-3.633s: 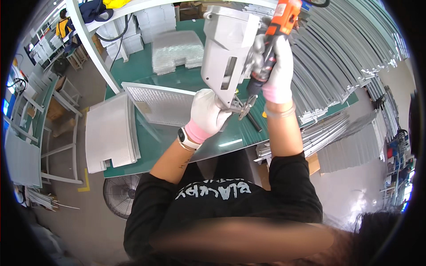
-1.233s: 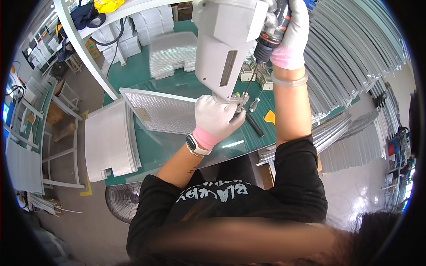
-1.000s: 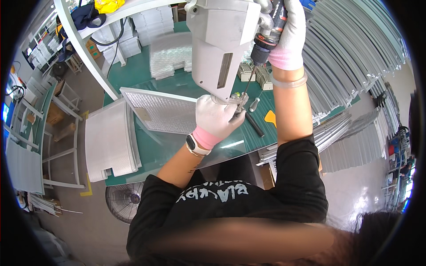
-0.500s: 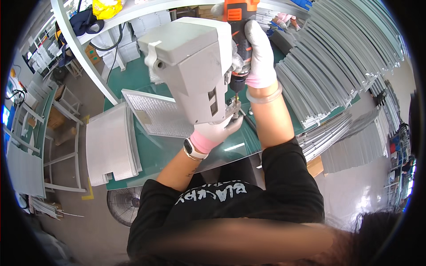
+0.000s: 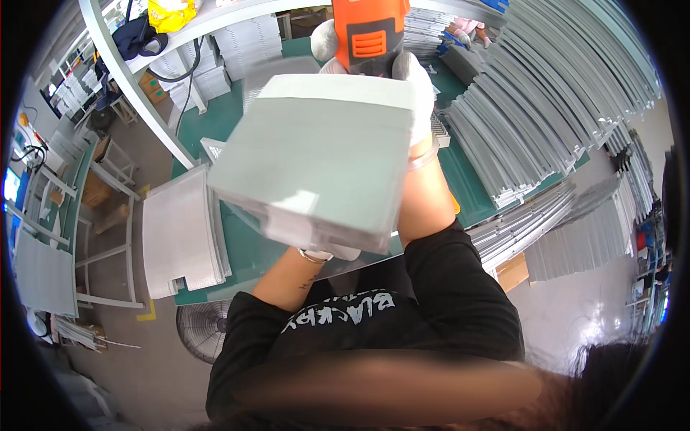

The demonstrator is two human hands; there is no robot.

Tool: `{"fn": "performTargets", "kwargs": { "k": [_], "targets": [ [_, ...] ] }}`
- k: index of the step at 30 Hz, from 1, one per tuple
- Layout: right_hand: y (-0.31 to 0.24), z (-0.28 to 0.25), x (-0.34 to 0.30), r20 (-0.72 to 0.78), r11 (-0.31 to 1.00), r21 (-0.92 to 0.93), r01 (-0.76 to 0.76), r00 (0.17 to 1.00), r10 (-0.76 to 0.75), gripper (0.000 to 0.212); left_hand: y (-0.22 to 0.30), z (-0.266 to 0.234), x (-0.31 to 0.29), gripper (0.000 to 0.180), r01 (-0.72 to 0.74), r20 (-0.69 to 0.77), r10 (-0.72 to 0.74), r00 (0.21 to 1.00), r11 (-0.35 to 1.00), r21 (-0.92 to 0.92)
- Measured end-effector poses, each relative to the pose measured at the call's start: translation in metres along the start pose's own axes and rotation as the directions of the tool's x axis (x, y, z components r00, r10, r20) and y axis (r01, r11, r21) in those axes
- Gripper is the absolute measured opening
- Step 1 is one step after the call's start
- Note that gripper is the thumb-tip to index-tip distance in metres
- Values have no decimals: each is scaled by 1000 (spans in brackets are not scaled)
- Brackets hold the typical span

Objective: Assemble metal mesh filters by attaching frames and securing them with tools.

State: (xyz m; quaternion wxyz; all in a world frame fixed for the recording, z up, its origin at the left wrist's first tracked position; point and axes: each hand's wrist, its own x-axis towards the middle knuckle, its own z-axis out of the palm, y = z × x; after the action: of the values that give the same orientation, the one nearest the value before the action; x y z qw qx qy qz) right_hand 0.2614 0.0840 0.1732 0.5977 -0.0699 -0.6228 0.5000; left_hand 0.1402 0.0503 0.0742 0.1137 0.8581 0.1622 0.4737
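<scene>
My right hand [image 5: 422, 97] wears a white glove and is closed round an orange and black cordless drill [image 5: 370, 36], held upright. The drill's lower part is hidden. A large grey boxy plastic casing [image 5: 320, 154], blurred at its lower edge, fills the middle, covering the drill's bit and most of my left hand. Of the left arm, the forearm and the white watch band show just below the casing; the fingers are hidden. What bears the casing is out of sight.
Green-topped table [image 5: 248, 269] below. A stack of pale textured panels [image 5: 176, 233] lies on its left, a long row of grey metal strips [image 5: 532, 108] on its right. A white shelf frame [image 5: 136, 90] rises at the far left. A floor fan [image 5: 201, 332] stands below; another person's hand [image 5: 466, 32] shows far right.
The grey casing has tipped and swung lower, showing its broad flat face and hiding my left hand. The drill looks larger and sits slightly left of before; its bit is now hidden.
</scene>
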Motion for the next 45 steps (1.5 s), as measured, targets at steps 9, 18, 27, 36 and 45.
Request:
{"fn": "performTargets", "kwargs": {
  "k": [9, 18, 27, 36, 45],
  "targets": [
    [-19, 9, -5, -308, 979, -172, 111, 938, -160, 49, -46, 41, -33, 18, -170, -180, 171, 969, 985, 22],
    [-63, -3, 12, -158, 976, 70, 207, 968, -194, 34, 5, -31, -83, 21, -106, 126, 93, 988, 989, 100],
    [-44, -7, 4, -29, 936, 333, 113, 994, -109, 49, -53, -73, -338, 13, -118, 658, 131, 742, 991, -64],
    [-38, 23, -15, -258, 987, -129, 95, 958, -126, 43, -68, -67, -147, 28, 377, 99, -509, 855, 741, 556],
    [-2, 39, -70, -438, 994, -94, 47, 895, -84, 60, 20, -27, -149, 22, 182, 175, -238, 955, 940, 289]
  ]
}}
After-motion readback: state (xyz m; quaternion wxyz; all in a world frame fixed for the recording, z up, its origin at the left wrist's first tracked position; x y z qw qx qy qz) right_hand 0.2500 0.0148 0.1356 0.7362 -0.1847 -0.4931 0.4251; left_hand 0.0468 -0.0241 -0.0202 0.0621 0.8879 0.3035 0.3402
